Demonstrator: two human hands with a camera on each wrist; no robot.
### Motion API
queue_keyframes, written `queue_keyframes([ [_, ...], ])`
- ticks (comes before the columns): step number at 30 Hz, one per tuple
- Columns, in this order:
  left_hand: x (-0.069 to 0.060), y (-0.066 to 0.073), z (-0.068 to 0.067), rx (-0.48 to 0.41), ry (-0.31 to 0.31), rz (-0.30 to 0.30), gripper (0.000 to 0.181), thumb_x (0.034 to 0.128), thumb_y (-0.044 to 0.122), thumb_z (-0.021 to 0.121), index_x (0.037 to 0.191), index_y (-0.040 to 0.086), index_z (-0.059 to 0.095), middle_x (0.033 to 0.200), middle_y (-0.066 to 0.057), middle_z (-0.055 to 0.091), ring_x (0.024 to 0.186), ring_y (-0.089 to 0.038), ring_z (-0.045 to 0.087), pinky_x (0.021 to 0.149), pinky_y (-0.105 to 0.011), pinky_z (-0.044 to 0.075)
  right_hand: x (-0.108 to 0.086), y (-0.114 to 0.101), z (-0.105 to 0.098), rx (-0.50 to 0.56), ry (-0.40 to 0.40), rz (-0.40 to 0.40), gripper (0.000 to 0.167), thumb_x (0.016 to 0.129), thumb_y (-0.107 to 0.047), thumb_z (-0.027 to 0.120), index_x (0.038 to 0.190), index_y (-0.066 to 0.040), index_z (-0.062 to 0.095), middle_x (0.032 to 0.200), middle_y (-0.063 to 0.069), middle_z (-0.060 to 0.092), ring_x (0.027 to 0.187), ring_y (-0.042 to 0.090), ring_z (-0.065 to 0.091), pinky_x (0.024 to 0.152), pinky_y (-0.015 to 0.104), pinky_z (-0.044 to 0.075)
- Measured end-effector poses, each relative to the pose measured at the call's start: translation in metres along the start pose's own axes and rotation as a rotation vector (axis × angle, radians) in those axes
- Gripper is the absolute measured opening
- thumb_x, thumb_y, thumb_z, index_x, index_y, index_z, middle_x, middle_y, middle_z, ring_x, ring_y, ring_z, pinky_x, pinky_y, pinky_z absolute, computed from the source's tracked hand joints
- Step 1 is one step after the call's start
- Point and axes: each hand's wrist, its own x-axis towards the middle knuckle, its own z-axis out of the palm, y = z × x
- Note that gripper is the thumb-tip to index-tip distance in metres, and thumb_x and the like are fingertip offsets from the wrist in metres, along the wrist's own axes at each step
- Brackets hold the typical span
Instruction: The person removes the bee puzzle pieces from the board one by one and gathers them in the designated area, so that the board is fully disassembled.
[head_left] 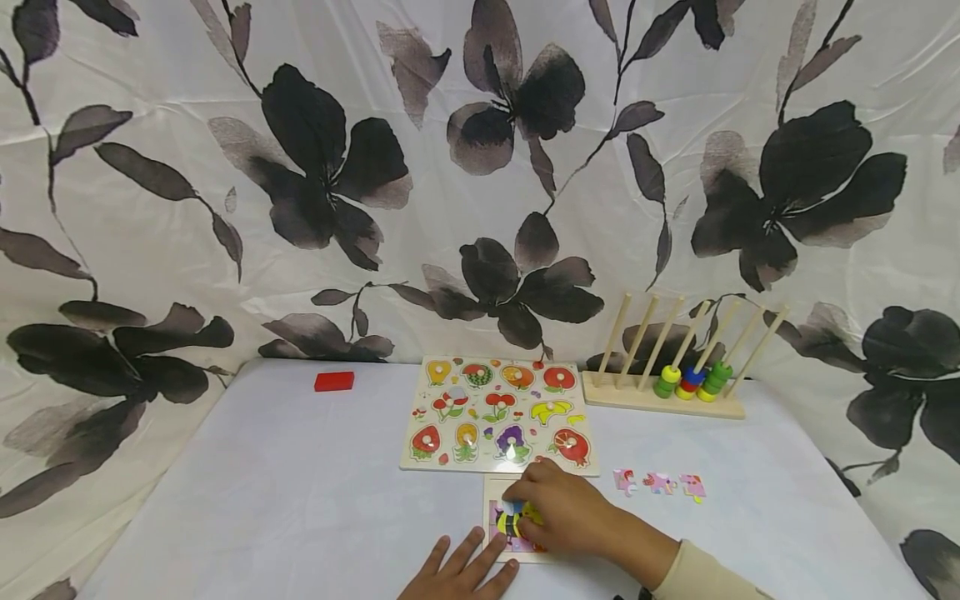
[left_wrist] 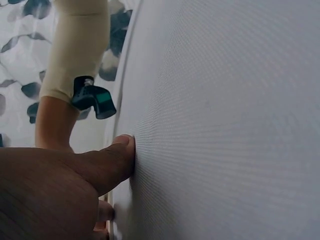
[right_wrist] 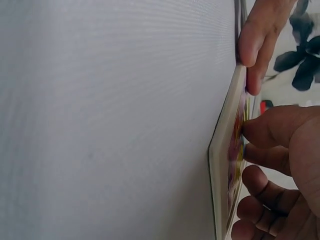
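A small framed puzzle [head_left: 486,500] with a yellow-and-black bee picture lies on the white table. My left hand [head_left: 459,575] rests at its lower left corner, fingers spread and fairly straight; in the left wrist view the left thumb lies along the table edge. Over the puzzle's right part, my right hand [head_left: 566,508] bends its thumb and fingers down around a piece at the picture, partly hidden by the hand. The right wrist view has the right hand [right_wrist: 285,170] with thumb and index tips touching the picture. Three loose pink pieces [head_left: 660,483] lie to the right.
Directly behind the small puzzle lies a larger fruit board [head_left: 450,425]. A wooden rack [head_left: 660,402] with upright pegs and coloured rings stands at the back right. A red block [head_left: 333,382] lies at the back left. Floral cloth [head_left: 420,208] hangs behind the table.
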Motion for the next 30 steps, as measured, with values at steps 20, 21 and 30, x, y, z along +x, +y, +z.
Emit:
queue_keyframes([
  [20, -0.0006, -0.0003, 0.0011, 0.037, 0.008, 0.002, 0.086, 0.0894, 0.086, 0.015, 0.158, 0.039, 0.037, 0.169, 0.01, 0.021, 0.153, -0.024, 0.026, 0.113, -0.059, 0.034, 0.0073, -0.0036, 0.0, 0.059, -0.035, 0.01, 0.027, 0.084, -0.023, 0.079, 0.108, -0.023, 0.067, 0.092, -0.015, 0.058, 0.083, 0.004, 0.052, 0.072, 0.03, 0.053],
  [21, -0.0004, -0.0005, 0.0007, 0.034, 0.004, 0.0, 0.086, 0.0894, 0.086, 0.015, 0.159, 0.04, 0.036, 0.169, 0.01, 0.02, 0.153, -0.024, 0.025, 0.113, -0.059, 0.034, 0.0075, -0.0037, -0.0002, 0.067, -0.036, 0.01, 0.027, 0.084, -0.022, 0.079, 0.108, -0.023, 0.067, 0.09, -0.015, 0.057, 0.081, 0.004, 0.052, 0.07, 0.028, 0.051],
  [30, 0.0003, 0.0006, -0.0026, 0.012, -0.003, 0.003, 0.086, 0.0911, 0.085, 0.017, 0.158, 0.037, 0.039, 0.168, 0.009, 0.025, 0.152, -0.024, 0.027, 0.112, -0.06, 0.034, 0.0042, -0.0069, -0.0013, 0.086, -0.006, 0.014, 0.025, 0.085, -0.019, 0.081, 0.106, -0.021, 0.067, 0.084, -0.015, 0.053, 0.079, 0.003, 0.05, 0.066, 0.025, 0.048],
])
